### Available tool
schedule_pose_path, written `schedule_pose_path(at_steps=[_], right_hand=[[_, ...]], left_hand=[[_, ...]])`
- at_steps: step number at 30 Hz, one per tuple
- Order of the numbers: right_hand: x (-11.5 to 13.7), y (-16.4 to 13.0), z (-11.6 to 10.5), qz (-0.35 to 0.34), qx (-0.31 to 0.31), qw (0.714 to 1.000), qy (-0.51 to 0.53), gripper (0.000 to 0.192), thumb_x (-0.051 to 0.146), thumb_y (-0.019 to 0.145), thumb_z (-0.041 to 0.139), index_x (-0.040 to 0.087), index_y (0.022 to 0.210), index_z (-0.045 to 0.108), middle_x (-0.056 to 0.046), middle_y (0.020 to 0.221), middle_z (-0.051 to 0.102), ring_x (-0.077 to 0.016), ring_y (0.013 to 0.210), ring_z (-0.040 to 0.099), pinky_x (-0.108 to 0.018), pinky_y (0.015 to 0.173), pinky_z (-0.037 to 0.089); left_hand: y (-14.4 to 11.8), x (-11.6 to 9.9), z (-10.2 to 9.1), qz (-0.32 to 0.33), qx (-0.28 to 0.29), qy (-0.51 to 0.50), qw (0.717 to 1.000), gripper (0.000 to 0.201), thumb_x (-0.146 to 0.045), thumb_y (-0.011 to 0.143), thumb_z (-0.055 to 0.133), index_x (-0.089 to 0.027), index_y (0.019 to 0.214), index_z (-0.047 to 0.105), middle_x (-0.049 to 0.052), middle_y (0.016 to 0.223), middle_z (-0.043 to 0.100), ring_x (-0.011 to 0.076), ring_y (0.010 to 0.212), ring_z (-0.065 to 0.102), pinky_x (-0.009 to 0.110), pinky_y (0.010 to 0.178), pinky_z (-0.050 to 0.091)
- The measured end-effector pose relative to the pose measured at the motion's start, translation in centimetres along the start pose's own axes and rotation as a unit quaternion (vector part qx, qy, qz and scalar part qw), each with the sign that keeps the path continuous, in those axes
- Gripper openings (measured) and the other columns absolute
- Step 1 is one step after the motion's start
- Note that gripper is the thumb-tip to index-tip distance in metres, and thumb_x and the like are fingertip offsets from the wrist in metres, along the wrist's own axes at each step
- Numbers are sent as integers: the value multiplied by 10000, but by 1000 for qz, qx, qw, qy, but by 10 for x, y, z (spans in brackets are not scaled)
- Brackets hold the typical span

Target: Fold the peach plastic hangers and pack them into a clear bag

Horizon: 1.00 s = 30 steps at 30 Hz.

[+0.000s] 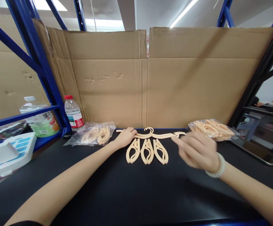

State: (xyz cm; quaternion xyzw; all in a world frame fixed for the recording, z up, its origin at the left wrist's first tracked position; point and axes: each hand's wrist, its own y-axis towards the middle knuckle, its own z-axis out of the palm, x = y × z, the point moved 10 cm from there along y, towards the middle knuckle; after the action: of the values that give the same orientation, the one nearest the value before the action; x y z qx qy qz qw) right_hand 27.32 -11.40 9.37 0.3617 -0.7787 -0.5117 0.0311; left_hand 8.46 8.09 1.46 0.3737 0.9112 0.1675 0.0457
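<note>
An unfolded beige plastic clothes hanger [161, 136] lies across the back of the black table; its hook looks doubled, so a second one may lie against it. My left hand [125, 137] is closed over its left arm, hiding part of it. Near the right end hovers my right hand [197, 149], blurred, with the index finger stretched out, the others loosely bent and nothing visible held. Just in front, three folded beige hangers lie in a row: the left folded hanger [127, 156], the middle folded hanger [142, 156] and the right folded hanger [166, 156].
Plastic bags of folded hangers lie at left [77, 134] and right [232, 133]. A red-capped bottle [72, 110] stands back left, beside a blue rack post [41, 69]. A cardboard wall [108, 84] closes the back. At far right lies a dark flat tablet-like device [256, 151].
</note>
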Motion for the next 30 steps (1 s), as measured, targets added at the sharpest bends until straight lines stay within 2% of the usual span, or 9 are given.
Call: schedule_pose_path(at_steps=[1, 4, 8, 12, 15, 21, 26, 28, 30], right_hand=[[-11, -1, 16, 16, 27, 999, 10, 241, 174, 905, 512, 186, 1107, 642, -70, 856, 664, -220, 803, 615, -378, 736, 521], [-65, -23, 76, 190, 124, 971, 82, 272, 153, 881, 442, 162, 1062, 644, -95, 958, 674, -229, 888, 630, -388, 794, 541], [-83, -54, 110, 214, 152, 962, 78, 345, 184, 838, 477, 136, 1161, 591, -129, 1098, 653, -265, 1014, 619, -442, 882, 524], [-77, -57, 104, 217, 149, 963, 54, 428, 223, 875, 484, 92, 1282, 503, -190, 1270, 551, -327, 1163, 516, -519, 966, 445], [-62, -46, 89, 192, 153, 969, 30, 402, 231, 922, 459, 109, 1304, 490, -173, 1205, 598, -330, 1120, 537, -537, 965, 423], [-44, -43, 68, 190, 192, 961, 61, 292, 255, 991, 368, 189, 1195, 566, -86, 1083, 691, -250, 899, 674, -393, 776, 542], [-57, -45, 49, 229, 137, 962, 61, 260, 289, 981, 401, 214, 1097, 621, -73, 1055, 697, -249, 923, 673, -348, 755, 540], [-65, -45, 48, 253, 125, 956, 82, 246, 311, 971, 427, 216, 1087, 623, -61, 976, 707, -229, 811, 678, -327, 686, 535], [-70, -47, 50, 271, 127, 948, 108, 239, 332, 965, 440, 216, 1042, 634, -40, 842, 703, -202, 664, 649, -307, 597, 516]], left_hand=[[0, -1, 0, 4, -5, -9, 1000, 186, -155, 940, 398, -161, 933, 584, 63, 950, 573, 206, 910, 562, 342, 838, 461], [0, -1, -5, 6, -31, -32, 999, 209, -135, 937, 366, -160, 940, 574, 53, 966, 542, 171, 838, 576, 307, 804, 484], [-2, -1, -23, -3, -82, -49, 995, 217, -114, 929, 344, -162, 969, 552, 60, 982, 513, 171, 835, 570, 320, 811, 497], [-13, -12, -48, -1, -133, -62, 989, 220, -121, 942, 326, -172, 997, 533, 60, 991, 493, 177, 878, 564, 335, 838, 497], [-25, -30, -62, 11, -156, -69, 985, 198, -155, 962, 330, -166, 1007, 522, 62, 993, 494, 174, 893, 568, 319, 837, 500], [-52, -58, -75, 40, -170, -38, 984, 234, -150, 964, 359, -174, 1122, 529, 90, 1062, 539, 209, 975, 554, 362, 860, 489], [-87, -84, -97, 68, -260, 2, 963, 310, -112, 917, 454, -252, 1170, 565, 99, 1148, 583, 271, 1099, 523, 476, 962, 414], [-92, -97, -95, 69, -238, -72, 966, 305, -119, 895, 487, -284, 1133, 584, 71, 1044, 623, 238, 974, 578, 431, 897, 465], [-91, -95, -84, -3, -197, -212, 957, 283, -195, 880, 540, -269, 1152, 553, 74, 1044, 614, 227, 960, 593, 394, 853, 507]])
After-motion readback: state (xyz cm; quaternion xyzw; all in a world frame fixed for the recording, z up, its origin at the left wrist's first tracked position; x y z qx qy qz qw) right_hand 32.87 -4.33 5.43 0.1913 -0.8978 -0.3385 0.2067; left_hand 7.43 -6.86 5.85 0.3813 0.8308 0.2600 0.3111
